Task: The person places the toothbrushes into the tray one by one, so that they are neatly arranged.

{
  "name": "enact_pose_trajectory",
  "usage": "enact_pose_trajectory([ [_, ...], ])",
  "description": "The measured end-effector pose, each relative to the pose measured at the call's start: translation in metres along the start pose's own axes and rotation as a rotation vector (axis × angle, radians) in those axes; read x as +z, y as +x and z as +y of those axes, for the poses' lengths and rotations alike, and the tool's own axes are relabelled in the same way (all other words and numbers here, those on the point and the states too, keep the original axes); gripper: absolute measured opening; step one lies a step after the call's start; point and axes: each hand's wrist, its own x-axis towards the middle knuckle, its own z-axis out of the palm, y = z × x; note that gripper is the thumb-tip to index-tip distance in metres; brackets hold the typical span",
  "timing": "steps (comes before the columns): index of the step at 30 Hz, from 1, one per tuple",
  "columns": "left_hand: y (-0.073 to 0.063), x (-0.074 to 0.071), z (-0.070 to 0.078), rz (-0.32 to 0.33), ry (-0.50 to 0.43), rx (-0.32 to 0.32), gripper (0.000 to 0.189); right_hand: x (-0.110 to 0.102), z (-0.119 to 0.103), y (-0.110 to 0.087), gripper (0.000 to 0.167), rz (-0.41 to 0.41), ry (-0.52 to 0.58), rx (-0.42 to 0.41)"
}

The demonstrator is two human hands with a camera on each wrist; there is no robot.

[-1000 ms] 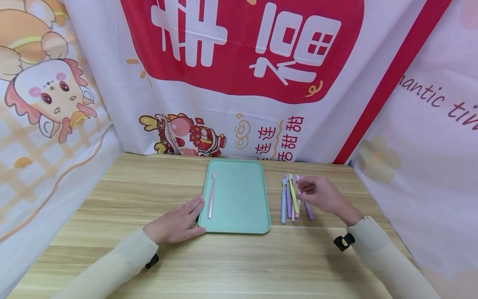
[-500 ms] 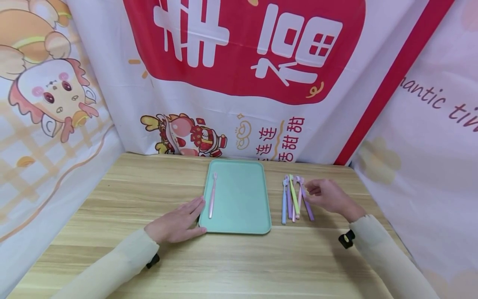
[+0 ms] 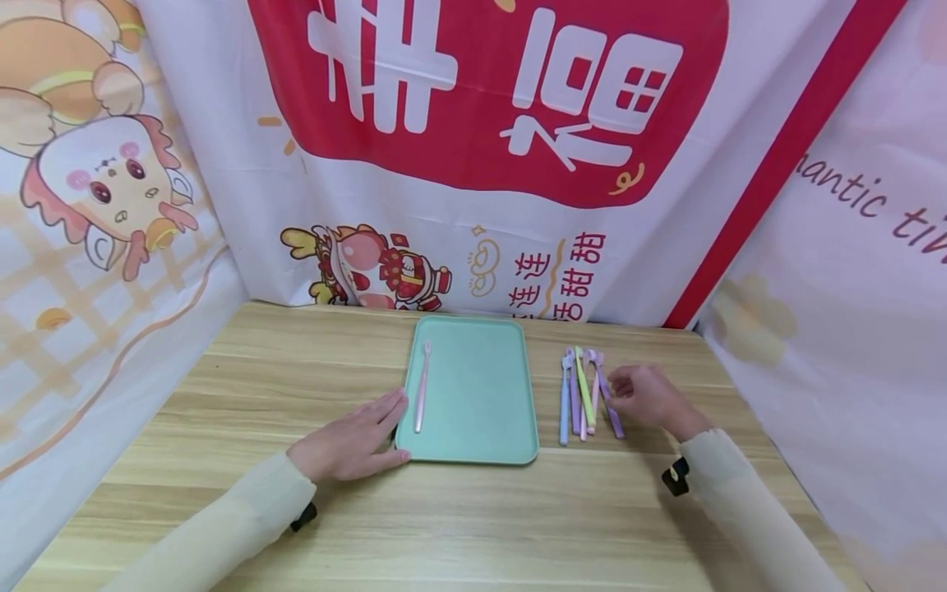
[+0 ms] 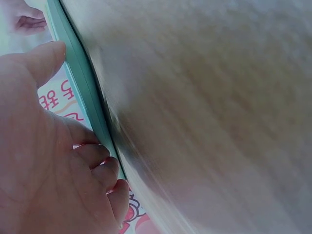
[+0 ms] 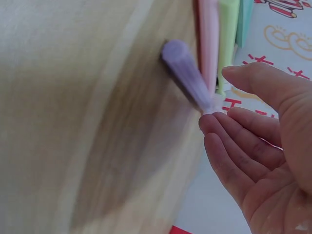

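Note:
My left hand (image 3: 351, 436) rests at the near left corner of a mint green tray (image 3: 481, 395), its fingers extended along the rim. In the left wrist view the thumb and fingertips touch the tray's edge (image 4: 80, 68). On the tray's left side lies one pink toothbrush (image 3: 422, 390). Right of the tray is a loose bunch of toothbrushes, among them a blue one (image 3: 565, 407) and a yellow-green one (image 3: 585, 390). Beside the rightmost purple toothbrush (image 5: 183, 63) is my right hand (image 3: 651, 399), thumb apart from the lightly bent fingers. Whether those fingertips touch the toothbrush, I cannot tell.
The wooden table (image 3: 473, 526) meets a red and white printed cloth (image 3: 473, 173) just behind the tray. More printed cloth hangs at the left and right sides. Black wrist devices show below both sleeves.
My right hand has shifted right and slightly nearer to me, uncovering the heads of the toothbrushes on the right. The left hand stays on the tray's edge.

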Motion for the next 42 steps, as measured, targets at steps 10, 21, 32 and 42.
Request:
enact_pose_trajectory([
  [10,0.001,0.000,0.000,-0.005,-0.005,-0.006,0.090,0.013,0.007,0.002,0.030,-0.010,0.027,0.067],
  [21,0.001,0.001,0.000,-0.003,-0.004,-0.019,0.092,0.019,0.006,0.009,0.026,0.041,0.000,0.061],
  [32,0.002,0.002,-0.001,-0.003,-0.008,-0.016,0.092,0.022,-0.003,0.012,0.017,0.080,0.018,0.173],
  [42,0.002,0.002,0.000,-0.008,-0.006,-0.021,0.093,0.022,-0.007,0.013,0.020,0.101,0.054,0.239],
])
